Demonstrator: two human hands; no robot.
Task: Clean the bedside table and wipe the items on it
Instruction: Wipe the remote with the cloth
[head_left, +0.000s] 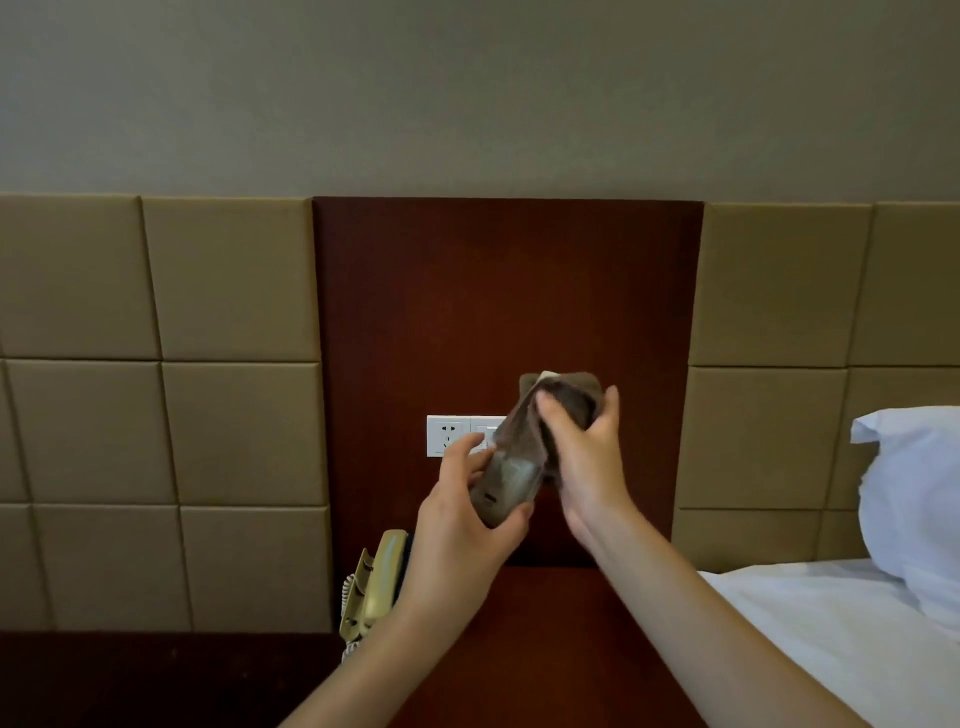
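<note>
My left hand (467, 514) grips the lower end of a grey remote control (501, 488), held up in the air in front of the dark wooden wall panel. My right hand (587, 457) grips a brown cloth (545, 415) wrapped around the remote's upper half, so that part is hidden. Below my arms lies the dark red-brown bedside table (561, 639). A beige corded telephone (371, 587) stands at the table's left side, partly hidden behind my left forearm.
A white wall socket and switch plate (449, 435) is set in the wooden panel (504, 301) just behind my hands. Padded beige headboard panels (156, 364) flank it. A bed with a white sheet (831, 634) and white pillow (914, 493) lies on the right.
</note>
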